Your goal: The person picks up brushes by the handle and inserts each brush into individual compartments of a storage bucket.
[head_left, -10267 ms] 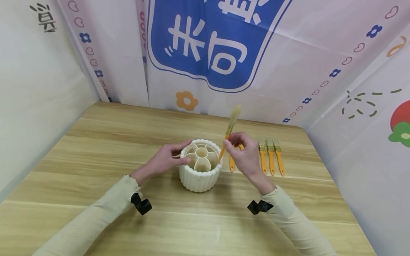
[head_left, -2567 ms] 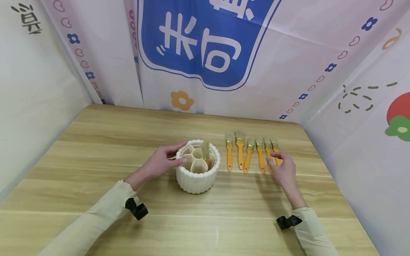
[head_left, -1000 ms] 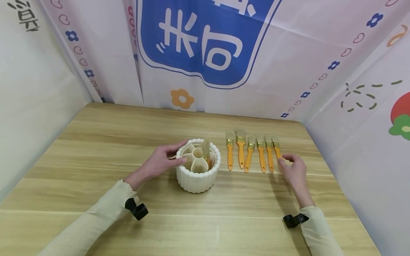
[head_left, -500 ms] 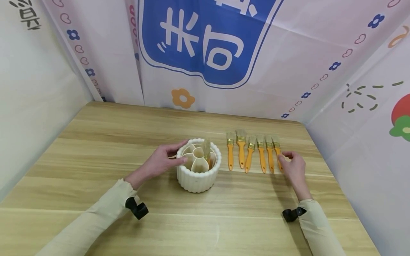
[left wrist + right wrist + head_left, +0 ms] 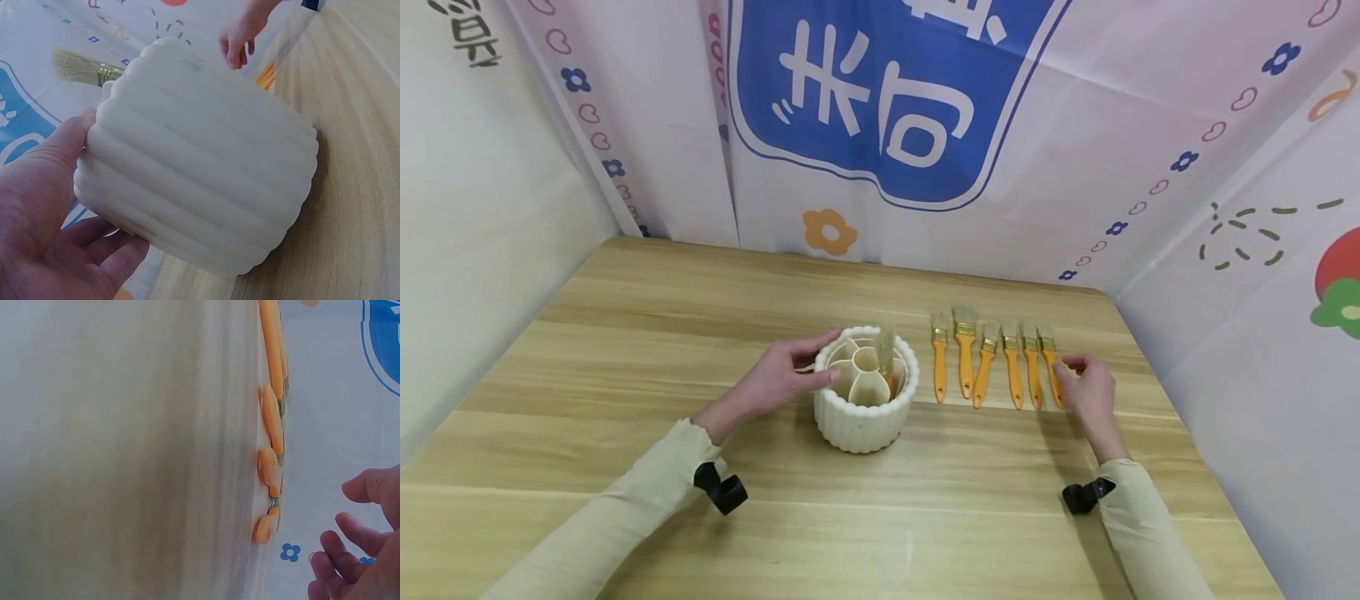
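- the white fluted holder [image 5: 859, 427] stands on the desk [image 5: 850, 542], left of the row of brushes [image 5: 1012, 371] lying toward the desk's far right corner.
- the left hand [image 5: 781, 377] grips the holder's rim on its left side, thumb near, fingers beyond.
- the right hand [image 5: 1090, 393] has its fingers loosely bent with nothing between them, beside the rightmost brush [image 5: 1051, 371]; contact is hard to tell.
- each brush is probably light and stiff, its glossy handle a bit slippery, its bristles soft; best pinched mid-handle, below the metal band.
- the holder looks rigid, perhaps brittle; its ribs should help a grip around the wall.
- one upright brush [image 5: 885, 348] sits in a right-hand outer compartment, its lower handle hidden.
- the right wrist view shows the row edge-on, bristles mostly hidden; the desk's near edge is cut off.
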Available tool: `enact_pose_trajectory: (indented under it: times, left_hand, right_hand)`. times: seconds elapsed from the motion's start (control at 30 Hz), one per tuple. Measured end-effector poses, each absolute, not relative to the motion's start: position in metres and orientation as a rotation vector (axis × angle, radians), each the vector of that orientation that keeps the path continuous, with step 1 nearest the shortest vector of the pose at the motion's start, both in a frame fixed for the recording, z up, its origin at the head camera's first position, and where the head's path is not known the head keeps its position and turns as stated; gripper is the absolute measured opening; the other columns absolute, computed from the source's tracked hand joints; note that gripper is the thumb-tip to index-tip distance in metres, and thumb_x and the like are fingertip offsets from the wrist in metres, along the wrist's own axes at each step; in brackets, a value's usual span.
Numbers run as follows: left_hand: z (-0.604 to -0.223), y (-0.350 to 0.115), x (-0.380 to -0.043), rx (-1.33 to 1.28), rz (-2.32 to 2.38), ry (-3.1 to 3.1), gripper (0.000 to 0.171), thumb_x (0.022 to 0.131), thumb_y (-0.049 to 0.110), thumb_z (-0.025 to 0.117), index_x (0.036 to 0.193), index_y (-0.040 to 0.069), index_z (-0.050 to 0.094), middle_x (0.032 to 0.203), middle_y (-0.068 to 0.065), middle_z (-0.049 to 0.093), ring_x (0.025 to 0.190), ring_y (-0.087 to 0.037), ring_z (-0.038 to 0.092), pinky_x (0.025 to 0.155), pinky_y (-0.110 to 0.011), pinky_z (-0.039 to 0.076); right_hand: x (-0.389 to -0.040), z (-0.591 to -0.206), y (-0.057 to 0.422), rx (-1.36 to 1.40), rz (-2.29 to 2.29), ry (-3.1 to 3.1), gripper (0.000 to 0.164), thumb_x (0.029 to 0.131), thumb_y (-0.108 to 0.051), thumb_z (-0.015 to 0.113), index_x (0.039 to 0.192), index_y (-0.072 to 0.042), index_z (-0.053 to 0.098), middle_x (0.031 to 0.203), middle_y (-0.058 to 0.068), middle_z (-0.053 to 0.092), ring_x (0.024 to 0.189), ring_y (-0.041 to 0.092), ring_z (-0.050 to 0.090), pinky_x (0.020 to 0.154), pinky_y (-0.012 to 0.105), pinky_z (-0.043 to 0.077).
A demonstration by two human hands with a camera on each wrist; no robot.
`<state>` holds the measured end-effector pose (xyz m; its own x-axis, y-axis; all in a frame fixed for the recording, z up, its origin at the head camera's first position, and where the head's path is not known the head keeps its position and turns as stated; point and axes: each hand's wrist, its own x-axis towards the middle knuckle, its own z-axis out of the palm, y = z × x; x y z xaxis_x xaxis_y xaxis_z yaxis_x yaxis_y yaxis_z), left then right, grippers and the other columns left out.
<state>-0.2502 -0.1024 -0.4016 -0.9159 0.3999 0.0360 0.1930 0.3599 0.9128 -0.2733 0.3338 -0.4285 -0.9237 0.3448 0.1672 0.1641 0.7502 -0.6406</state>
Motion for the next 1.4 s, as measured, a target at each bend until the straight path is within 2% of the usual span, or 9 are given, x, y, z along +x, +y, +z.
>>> enact_pose_trajectory:
  times: [0.57,0.9,1.2,1.3,1.4]
  left_hand:
    - [-0.402,-0.102,-0.25,0.561,1.613,2.416,0.065,0.085,0.026,0.069,0.142,0.015,0.04,0.15,-0.009,0.034,0.132,-0.03,0.043,0.106,-0.042,0.041]
    - [-0.401,-0.102,-0.248,0.547,1.607,2.421,0.065,0.085,0.026,0.069,0.142,0.016,0.04,0.149,-0.008,0.035,0.131,-0.031,0.045,0.105,-0.041,0.043]
    - [-0.4,-0.102,-0.247,0.559,1.629,2.402,0.065,0.085,0.026,0.069,0.141,0.014,0.041,0.15,-0.01,0.035,0.131,-0.03,0.043,0.105,-0.043,0.043]
    - [-0.4,-0.102,-0.247,0.561,1.619,2.409,0.065,0.084,0.027,0.07,0.141,0.015,0.041,0.15,-0.01,0.035,0.132,-0.03,0.043,0.106,-0.044,0.042]
    - [-0.4,-0.102,-0.248,0.563,1.607,2.419,0.066,0.084,0.028,0.07,0.142,0.016,0.04,0.149,-0.009,0.036,0.132,-0.029,0.043,0.106,-0.045,0.041]
  right_hand:
    - [-0.289,-0.428,0.336,-0.403,0.868,-2.781,0.034,0.091,-0.019,0.052,0.111,0.007,0.06,0.112,0.027,0.059,0.101,0.038,0.055,0.086,0.047,0.046]
    - [-0.299,-0.43,0.339,-0.442,0.805,-2.871,0.035,0.091,-0.023,0.054,0.108,0.007,0.061,0.106,0.026,0.063,0.092,0.036,0.058,0.078,0.045,0.049]
    - [-0.306,-0.43,0.341,-0.467,0.699,-3.022,0.036,0.091,-0.025,0.052,0.105,0.006,0.064,0.108,0.025,0.064,0.093,0.037,0.06,0.072,0.044,0.051]
    - [-0.309,-0.431,0.341,-0.477,0.647,-3.061,0.034,0.09,-0.025,0.052,0.099,0.004,0.067,0.099,0.022,0.067,0.087,0.033,0.06,0.064,0.038,0.05]
    - [-0.312,-0.431,0.341,-0.494,0.618,-3.088,0.03,0.09,-0.025,0.052,0.078,-0.001,0.066,0.074,0.012,0.063,0.072,0.026,0.057,0.055,0.031,0.043]
